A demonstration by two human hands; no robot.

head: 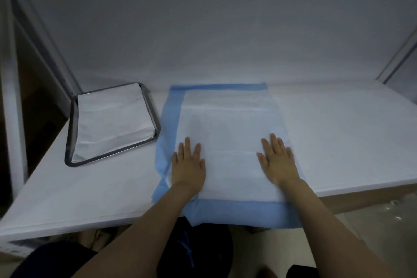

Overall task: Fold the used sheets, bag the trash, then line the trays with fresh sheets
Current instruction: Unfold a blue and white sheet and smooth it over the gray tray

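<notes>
A white absorbent sheet with a blue border (pixel 228 124) lies spread on the white table, its near edge hanging over the front. My left hand (pixel 188 163) presses flat on its near left part, fingers straight. My right hand (pixel 278 160) lies flat on its near right part, slightly blurred. A metal tray (pixel 150 108) stands at the back left, lined with a white sheet (pixel 112 124).
The white table (pixel 338 137) runs wide to the right of the sheet and ends at a front edge near my body. A grey wall stands behind. A dark bag with a blue tie (pixel 187 250) sits on the floor under the table edge.
</notes>
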